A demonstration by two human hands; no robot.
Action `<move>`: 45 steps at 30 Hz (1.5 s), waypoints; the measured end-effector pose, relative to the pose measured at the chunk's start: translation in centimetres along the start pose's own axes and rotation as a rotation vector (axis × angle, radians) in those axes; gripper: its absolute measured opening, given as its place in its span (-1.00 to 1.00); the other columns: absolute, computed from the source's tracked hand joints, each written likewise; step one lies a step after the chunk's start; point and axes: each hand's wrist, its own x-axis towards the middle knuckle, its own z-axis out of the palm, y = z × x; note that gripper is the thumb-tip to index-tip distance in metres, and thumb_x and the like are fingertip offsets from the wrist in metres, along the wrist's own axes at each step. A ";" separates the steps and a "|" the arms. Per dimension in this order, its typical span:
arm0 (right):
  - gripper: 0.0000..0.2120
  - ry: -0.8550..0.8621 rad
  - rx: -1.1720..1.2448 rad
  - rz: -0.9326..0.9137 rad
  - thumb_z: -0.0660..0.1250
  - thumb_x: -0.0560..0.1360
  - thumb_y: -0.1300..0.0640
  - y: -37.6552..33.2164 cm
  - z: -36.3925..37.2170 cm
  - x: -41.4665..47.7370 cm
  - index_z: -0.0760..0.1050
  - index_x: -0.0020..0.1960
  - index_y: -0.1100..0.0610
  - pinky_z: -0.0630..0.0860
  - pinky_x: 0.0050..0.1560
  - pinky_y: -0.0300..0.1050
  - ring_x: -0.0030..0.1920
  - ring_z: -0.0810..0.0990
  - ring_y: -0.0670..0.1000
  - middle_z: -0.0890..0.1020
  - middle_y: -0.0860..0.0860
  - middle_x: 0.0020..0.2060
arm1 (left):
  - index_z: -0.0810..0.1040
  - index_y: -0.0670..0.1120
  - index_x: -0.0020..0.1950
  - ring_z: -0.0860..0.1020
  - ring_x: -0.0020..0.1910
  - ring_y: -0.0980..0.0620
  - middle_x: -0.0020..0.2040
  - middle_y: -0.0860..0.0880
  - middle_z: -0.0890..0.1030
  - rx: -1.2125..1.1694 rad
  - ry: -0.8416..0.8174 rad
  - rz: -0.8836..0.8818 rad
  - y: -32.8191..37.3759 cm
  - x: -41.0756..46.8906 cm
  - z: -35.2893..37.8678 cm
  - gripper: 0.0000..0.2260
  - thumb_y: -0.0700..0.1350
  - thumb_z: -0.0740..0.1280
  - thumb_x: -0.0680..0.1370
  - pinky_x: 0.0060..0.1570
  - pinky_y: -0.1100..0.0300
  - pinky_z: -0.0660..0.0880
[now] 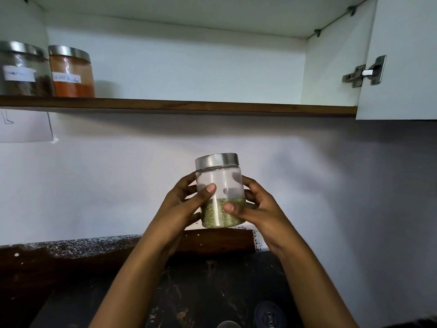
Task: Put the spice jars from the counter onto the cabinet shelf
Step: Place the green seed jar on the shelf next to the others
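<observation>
Both hands hold one spice jar [220,192] up in front of the wall, above the dark worktop [71,280] and well below the cabinet shelf [212,107].

Left hand [186,202]: fingers wrapped round the jar's left side, thumb across the front of the glass.

Right hand [255,204]: fingers curled round the right side, thumb pressed low on the front.

Jar: clear glass, metal lid on, roughly upright with a slight tilt. Greenish flaked spice fills about the lower third.

Shelf: brown front edge, inside an open white cabinet. At its far left stand two jars, touching or nearly so: a dark-spice jar [22,72] and an orange-powder jar [72,74]. Both have metal lids and white labels; the writing is too blurred to read.

Cabinet door [402,55] open at right, metal hinge [364,72] showing.

A sheet of paper [23,126] is stuck on the wall under the shelf, left.

Bottom edge: a dark round lid [269,314], partly cut off.
</observation>
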 end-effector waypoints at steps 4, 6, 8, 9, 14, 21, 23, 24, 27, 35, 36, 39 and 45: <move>-0.23 0.115 -0.186 -0.033 0.53 0.12 -0.14 0.0 0.5 -0.3 0.30 0.26 -0.26 0.59 0.10 -0.03 0.10 0.58 -0.06 0.53 -0.12 0.16 | 0.38 0.14 0.36 0.62 0.07 0.01 0.18 0.02 0.56 0.152 0.026 0.040 0.2 0.1 0.7 -0.24 0.18 0.52 0.19 -0.04 0.09 0.61; -0.25 0.098 -0.244 -0.034 0.55 0.18 -0.13 -0.4 0.4 -0.4 0.25 0.26 -0.28 0.59 0.09 -0.06 0.09 0.56 -0.09 0.50 -0.17 0.12 | 0.42 0.10 0.35 0.64 0.04 0.01 0.16 -0.02 0.57 0.118 0.021 0.036 0.4 0.3 0.7 -0.27 0.12 0.57 0.22 -0.10 0.12 0.62; -0.23 0.048 -0.211 -0.027 0.53 0.17 -0.13 -1.0 -0.2 -0.5 0.26 0.29 -0.25 0.59 0.08 -0.09 0.11 0.56 -0.09 0.50 -0.16 0.13 | 0.46 0.04 0.33 0.63 0.06 0.00 0.16 -0.07 0.58 0.041 -0.009 0.019 0.6 0.4 0.4 -0.34 0.02 0.57 0.26 -0.09 0.13 0.60; -0.23 0.015 -0.164 -0.015 0.50 0.17 -0.11 -1.3 -0.6 -0.6 0.27 0.32 -0.22 0.57 0.10 -0.10 0.13 0.55 -0.08 0.51 -0.13 0.16 | 0.48 0.02 0.31 0.62 0.08 -0.02 0.17 -0.09 0.59 0.003 -0.025 0.008 0.7 0.4 0.3 -0.39 -0.01 0.55 0.29 -0.06 0.10 0.59; -0.32 -0.099 -0.027 0.080 0.48 0.14 -0.03 -2.2 -1.6 -1.4 0.39 0.24 -0.15 0.53 0.18 -0.10 0.16 0.57 -0.01 0.59 -0.01 0.10 | 0.56 -0.02 0.20 0.62 0.05 -0.04 0.11 -0.06 0.66 -0.205 -0.112 -0.035 0.5 0.3 0.8 -0.60 -0.08 0.43 0.37 -0.07 0.03 0.61; -0.20 0.135 -0.224 0.028 0.54 0.20 -0.08 -2.3 -0.6 -2.4 0.24 0.35 -0.22 0.52 -0.05 -0.27 0.04 0.58 -0.13 0.53 -0.12 0.15 | 0.45 0.01 0.36 0.59 0.15 -0.04 0.19 -0.09 0.60 -0.054 -0.051 0.008 0.3 -0.8 2.4 -0.42 0.03 0.46 0.36 0.15 -0.02 0.52; -0.13 0.101 -0.277 0.038 0.51 0.13 -0.18 -2.6 -0.8 -2.6 0.20 0.36 -0.24 0.52 0.02 -0.23 0.07 0.56 -0.12 0.49 -0.14 0.18 | 0.47 0.00 0.33 0.60 0.12 -0.03 0.19 -0.11 0.59 -0.099 -0.058 0.001 0.4 -0.8 2.5 -0.45 -0.01 0.42 0.34 0.07 0.04 0.54; -0.11 0.074 -0.282 0.046 0.51 0.11 -0.19 -2.9 -1.2 -2.8 0.20 0.36 -0.24 0.52 0.08 -0.18 0.10 0.55 -0.10 0.49 -0.14 0.19 | 0.49 0.00 0.29 0.61 0.10 -0.03 0.17 -0.10 0.60 -0.132 -0.069 -0.006 0.5 -0.8 2.6 -0.49 -0.02 0.39 0.33 0.02 0.07 0.56; -0.13 -0.011 -0.174 0.081 0.54 0.15 -0.09 -3.8 -2.4 -3.0 0.24 0.39 -0.19 0.47 0.25 -0.05 0.18 0.55 -0.04 0.53 -0.08 0.20 | 0.53 0.01 0.21 0.59 0.13 -0.07 0.16 -0.10 0.63 -0.215 -0.100 -0.022 0.7 -0.7 2.4 -0.56 0.00 0.39 0.34 0.02 0.07 0.59; -0.12 0.089 -0.089 0.073 0.53 0.05 -0.08 -3.4 -2.4 -3.4 0.33 0.34 -0.20 0.46 0.27 0.03 0.14 0.57 -0.05 0.60 -0.05 0.15 | 0.53 0.02 0.24 0.57 0.19 -0.06 0.20 -0.10 0.61 -0.202 -0.039 -0.011 0.7 -1.2 3.5 -0.52 0.09 0.40 0.34 0.17 0.01 0.52; -0.10 0.123 -0.110 0.064 0.52 0.05 -0.10 -3.3 -2.2 -3.5 0.30 0.36 -0.20 0.48 0.22 -0.03 0.13 0.57 -0.08 0.58 -0.06 0.18 | 0.53 0.03 0.23 0.58 0.17 -0.04 0.18 -0.08 0.61 -0.154 -0.011 0.032 0.7 -1.4 3.6 -0.55 0.05 0.37 0.35 0.14 0.06 0.52; -0.10 0.165 -0.129 0.037 0.51 0.07 -0.09 -3.3 -1.9 -3.4 0.28 0.37 -0.19 0.51 0.12 -0.12 0.13 0.57 -0.08 0.54 -0.08 0.22 | 0.49 0.07 0.26 0.62 0.11 0.05 0.15 0.00 0.61 -0.046 -0.034 0.129 0.9 -2.1 3.5 -0.51 0.01 0.41 0.33 0.05 0.21 0.56; -0.13 0.104 -0.191 0.017 0.47 0.13 -0.15 -4.3 -1.1 -2.6 0.26 0.41 -0.16 0.46 0.22 -0.10 0.21 0.54 -0.05 0.51 -0.09 0.28 | 0.42 0.14 0.33 0.59 0.16 0.11 0.19 0.10 0.59 0.078 -0.067 0.194 1.7 -2.0 1.9 -0.36 -0.04 0.55 0.29 0.00 0.33 0.57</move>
